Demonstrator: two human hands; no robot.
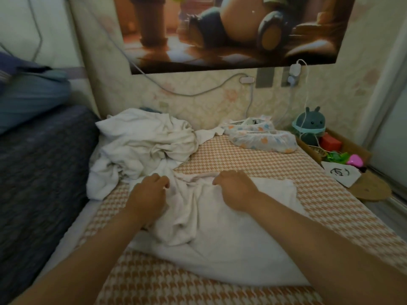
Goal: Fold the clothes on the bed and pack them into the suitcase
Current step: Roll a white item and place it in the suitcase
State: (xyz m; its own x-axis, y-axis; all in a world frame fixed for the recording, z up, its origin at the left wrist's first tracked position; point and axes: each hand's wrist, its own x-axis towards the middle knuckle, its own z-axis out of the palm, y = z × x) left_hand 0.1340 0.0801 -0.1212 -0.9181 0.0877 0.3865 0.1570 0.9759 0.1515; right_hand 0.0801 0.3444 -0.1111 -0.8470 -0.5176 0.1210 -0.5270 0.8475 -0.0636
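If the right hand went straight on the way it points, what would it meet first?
The right hand would likely meet the crumpled white pile, across a strip of checked sheet; depth unclear.

a cartoon poster [231,29] hung on the wall [198,104] above a white charger [294,70]. a teal plush toy [309,126] sat in a cardboard box [350,142] with a red block [330,143]; a round woven mat [372,190] lay near.
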